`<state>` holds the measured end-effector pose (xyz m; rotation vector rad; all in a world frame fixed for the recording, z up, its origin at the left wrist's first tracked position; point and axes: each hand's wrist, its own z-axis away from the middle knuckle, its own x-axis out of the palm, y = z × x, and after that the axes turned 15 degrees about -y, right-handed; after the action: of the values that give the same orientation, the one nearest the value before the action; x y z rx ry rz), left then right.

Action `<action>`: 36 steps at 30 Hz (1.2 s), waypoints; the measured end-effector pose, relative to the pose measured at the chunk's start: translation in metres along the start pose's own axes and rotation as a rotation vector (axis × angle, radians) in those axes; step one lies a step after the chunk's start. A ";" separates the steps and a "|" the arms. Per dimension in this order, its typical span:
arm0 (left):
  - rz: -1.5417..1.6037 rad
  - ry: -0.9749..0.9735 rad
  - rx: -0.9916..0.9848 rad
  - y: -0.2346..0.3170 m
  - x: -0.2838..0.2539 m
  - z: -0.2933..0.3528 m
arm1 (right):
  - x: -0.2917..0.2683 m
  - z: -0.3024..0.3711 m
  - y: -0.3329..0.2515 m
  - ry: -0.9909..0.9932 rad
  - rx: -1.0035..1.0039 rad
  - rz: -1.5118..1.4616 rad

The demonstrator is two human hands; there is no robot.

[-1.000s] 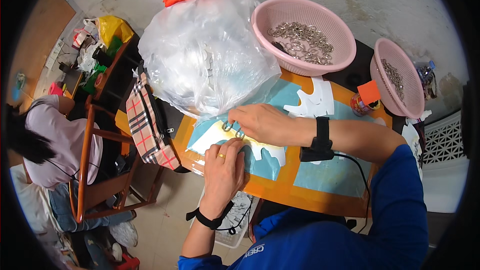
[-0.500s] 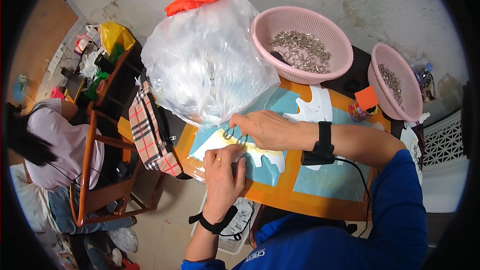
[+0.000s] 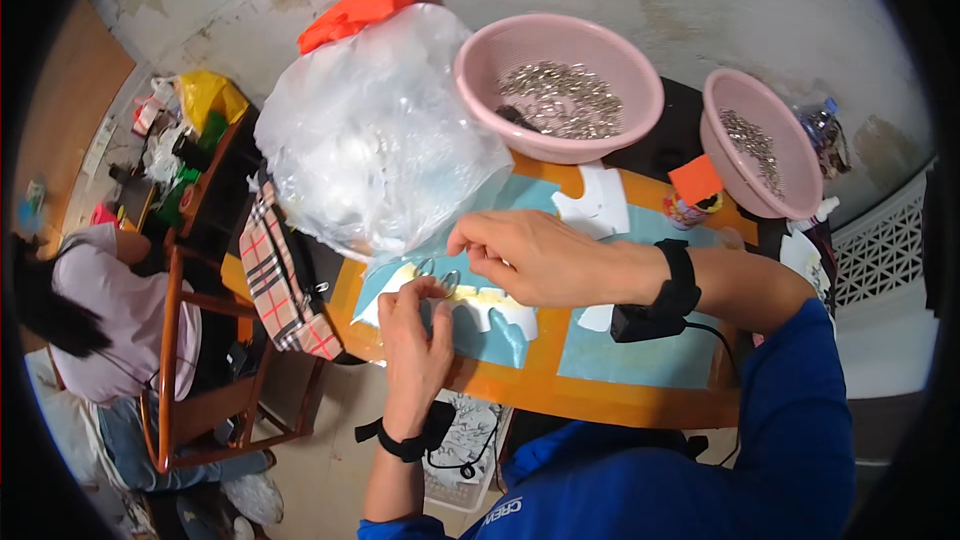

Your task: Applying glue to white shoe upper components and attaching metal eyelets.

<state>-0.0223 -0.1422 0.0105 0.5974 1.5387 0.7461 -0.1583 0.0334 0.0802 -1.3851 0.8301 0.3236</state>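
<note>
A white cut-out sheet (image 3: 515, 318) with a toothed lower edge and a yellowish strip along it lies on a blue-green mat (image 3: 500, 348). Two metal rings stand on its left part, and the nearer metal ring (image 3: 451, 284) meets the fingertips of my left hand (image 3: 408, 328). Those fingers close on its lower end, with the thumb beside the sheet. My right hand (image 3: 530, 258) hovers just above and right of the rings, index finger bent and thumb apart from it. Nothing shows between them. The farther metal ring (image 3: 425, 267) stands left of the nearer one.
A large filled clear plastic bag (image 3: 385, 130) stands behind the sheet. Pink baskets of small metal parts, one larger (image 3: 635, 105) and one smaller (image 3: 800, 195), sit at back right. A plaid bag (image 3: 285, 275) lies left; beyond it a person (image 3: 130, 310) sits by a wooden chair (image 3: 205, 400).
My right fingers have come away from the rings and loosened. My left hand stays at the nearer ring. The whole view has shifted slightly, so the table appears farther left.
</note>
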 end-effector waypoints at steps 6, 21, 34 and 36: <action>0.029 0.112 0.075 0.003 0.003 -0.002 | -0.032 0.063 -0.013 0.033 0.103 0.016; -0.335 -0.474 0.497 0.180 -0.059 -0.153 | -0.140 0.180 -0.022 0.253 0.312 -0.311; -0.665 -0.919 0.156 0.158 0.091 -0.349 | -0.128 0.314 -0.027 0.409 0.297 -0.175; -0.778 -0.957 0.121 0.158 0.095 -0.352 | -0.126 0.322 -0.026 0.432 0.285 -0.175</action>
<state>-0.3899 -0.0069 0.0771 0.3050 0.7857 -0.2386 -0.1229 0.3653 0.1739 -1.2623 1.0524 -0.2332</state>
